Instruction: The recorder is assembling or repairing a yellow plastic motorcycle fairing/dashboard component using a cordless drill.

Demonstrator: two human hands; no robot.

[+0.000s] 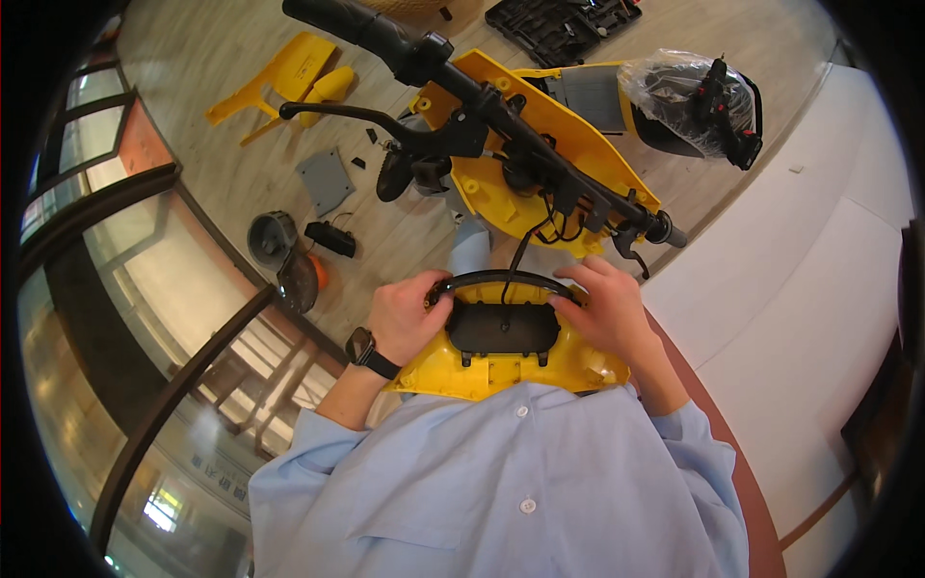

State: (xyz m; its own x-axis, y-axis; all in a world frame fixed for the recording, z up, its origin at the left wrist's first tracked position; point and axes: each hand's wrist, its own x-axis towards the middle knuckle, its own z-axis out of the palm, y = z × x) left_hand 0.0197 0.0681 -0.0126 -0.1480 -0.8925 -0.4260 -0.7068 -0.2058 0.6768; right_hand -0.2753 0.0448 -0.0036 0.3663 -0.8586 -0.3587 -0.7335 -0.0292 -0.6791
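A yellow plastic scooter cover (453, 378), its hollow side up, rests against my front. In its middle sits a black box-like unit (504, 328), and a black curved trim strip (501, 276) arches along the cover's far edge. At the strip's left end, my left hand (409, 316) is closed, thumb inside and fingers outside the edge. My right hand (610, 306) grips the right end, its thumb and index finger bent over the strip. From the black handlebar (511, 120) ahead, a black cable (518, 254) comes down to the unit.
Yellow body panels (568, 135) surround the handlebar stem. On the wooden floor lie another yellow panel (289, 72), a grey plate (327, 181), a grey round part (273, 237) and an open tool case (559, 24). A plastic-wrapped seat (689, 106) carries a black tool. Glass panes (145, 250) stand left.
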